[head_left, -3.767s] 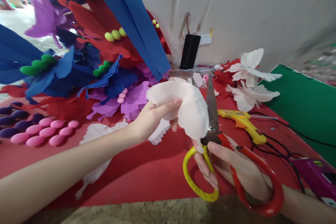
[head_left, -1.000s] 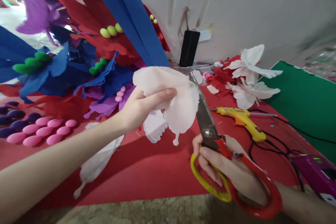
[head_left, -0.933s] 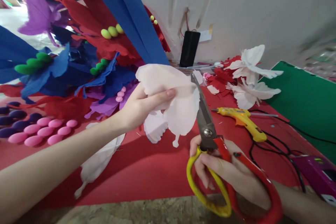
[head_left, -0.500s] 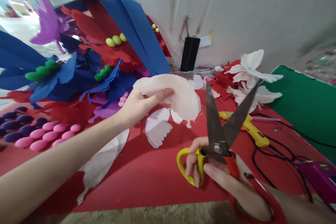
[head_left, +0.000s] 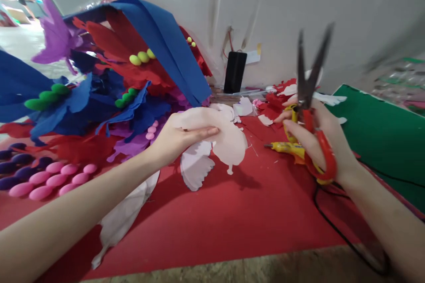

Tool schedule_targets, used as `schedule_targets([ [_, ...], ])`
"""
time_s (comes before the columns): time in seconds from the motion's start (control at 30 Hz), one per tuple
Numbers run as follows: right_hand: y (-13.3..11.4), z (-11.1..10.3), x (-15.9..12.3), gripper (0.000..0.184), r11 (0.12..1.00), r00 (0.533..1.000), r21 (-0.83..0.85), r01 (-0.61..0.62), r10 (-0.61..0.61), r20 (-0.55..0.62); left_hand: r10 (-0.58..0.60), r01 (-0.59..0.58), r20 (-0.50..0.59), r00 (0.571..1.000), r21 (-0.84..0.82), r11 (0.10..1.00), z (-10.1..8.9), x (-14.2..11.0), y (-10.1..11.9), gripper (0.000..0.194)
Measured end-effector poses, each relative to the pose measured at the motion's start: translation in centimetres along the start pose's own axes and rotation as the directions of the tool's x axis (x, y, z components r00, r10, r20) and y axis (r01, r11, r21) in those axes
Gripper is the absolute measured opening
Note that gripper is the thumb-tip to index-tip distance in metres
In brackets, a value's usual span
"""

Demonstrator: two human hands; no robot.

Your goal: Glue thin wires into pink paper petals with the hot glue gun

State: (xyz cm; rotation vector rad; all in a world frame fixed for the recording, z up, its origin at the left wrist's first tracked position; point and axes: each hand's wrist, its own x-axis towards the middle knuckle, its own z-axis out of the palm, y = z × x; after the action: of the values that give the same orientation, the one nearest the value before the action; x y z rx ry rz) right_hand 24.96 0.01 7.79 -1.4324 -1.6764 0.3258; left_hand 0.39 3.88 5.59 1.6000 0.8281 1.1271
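My left hand pinches a white cut-out wing shape, thumb on top, just above the red tabletop. Under and beside it lies a white scalloped wing piece. Another long white piece rests below my left forearm. At the right, my right hand is raised with a pair of scissors in it, yellow and red handles, blades apart and pointing up, slightly blurred. Behind that hand lies a yellow glue gun, partly covered by it.
Blue and red cut-out butterflies with green and yellow egg shapes are heaped at the left. Pink egg shapes sit in front of them. A black phone leans on the wall. A green board stands at the right; a black cable trails there.
My right hand has lifted the scissors up and to the right, away from the white piece, over the glue gun. My left hand has dipped slightly with the white piece.
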Motion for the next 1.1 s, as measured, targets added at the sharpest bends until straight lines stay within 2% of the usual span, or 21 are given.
schedule_targets([
  [0.03, 0.5, -0.1, 0.9, 0.021, 0.981, 1.000, -0.192, -0.016, 0.013, -0.017, -0.020, 0.020, -0.002, 1.000, -0.017, 1.000, 0.1, 0.0, -0.2, 0.030],
  [0.13, 2.1, 0.4, 3.2, 0.032, 0.913, 0.994, -0.401, -0.078, 0.102, 0.039, -0.109, 0.109, -0.006, 0.994, -0.055, 0.993, 0.3, -0.2, -0.6, 0.033],
  [0.23, 3.6, 1.5, 5.2, 0.032, 0.879, 0.974, -0.468, -0.090, 0.175, 0.141, -0.202, 0.200, -0.014, 0.979, -0.092, 0.976, 0.6, -0.4, -0.7, 0.037],
  [0.4, 5.4, 3.5, 7.0, 0.033, 0.890, 0.950, -0.454, -0.052, 0.184, 0.253, -0.260, 0.261, 0.024, 0.965, -0.115, 0.958, 0.7, -1.0, -0.8, 0.041],
  [0.63, 5.2, 3.1, 5.1, 0.033, 0.945, 0.952, -0.327, -0.001, 0.102, 0.289, -0.339, 0.345, 0.060, 0.939, -0.146, 0.927, 0.0, -1.9, -1.4, 0.033],
  [0.77, 3.3, 3.4, 5.8, 0.035, 0.973, 0.953, -0.231, 0.019, 0.052, 0.299, -0.364, 0.366, 0.042, 0.931, -0.166, 0.916, 0.0, -2.1, -1.4, 0.031],
  [0.87, 1.2, 4.0, 5.7, 0.025, 0.988, 0.948, -0.149, 0.029, 0.020, 0.318, -0.371, 0.371, 0.034, 0.928, -0.181, 0.911, 0.2, -2.2, -1.5, 0.033],
  [0.93, -0.1, 4.2, 4.4, 0.022, 0.999, 0.926, -0.038, 0.018, -0.003, 0.378, -0.370, 0.369, 0.029, 0.928, -0.193, 0.909, 0.3, -2.3, -1.5, 0.036],
  [0.97, -0.7, 4.3, 3.5, 0.023, 0.996, 0.905, 0.087, -0.020, -0.019, 0.426, -0.369, 0.367, 0.027, 0.929, -0.196, 0.909, 0.4, -2.4, -1.4, 0.037],
  [1.03, -1.6, 4.2, 1.6, 0.023, 0.958, 0.864, 0.268, -0.105, -0.046, 0.502, -0.366, 0.364, 0.028, 0.930, -0.193, 0.911, 0.5, -2.5, -1.4, 0.036],
  [1.1, -2.1, 4.2, 0.2, 0.019, 0.915, 0.851, 0.366, -0.172, -0.049, 0.523, -0.355, 0.356, 0.039, 0.934, -0.187, 0.916, 0.6, -2.8, -1.3, 0.034],
])
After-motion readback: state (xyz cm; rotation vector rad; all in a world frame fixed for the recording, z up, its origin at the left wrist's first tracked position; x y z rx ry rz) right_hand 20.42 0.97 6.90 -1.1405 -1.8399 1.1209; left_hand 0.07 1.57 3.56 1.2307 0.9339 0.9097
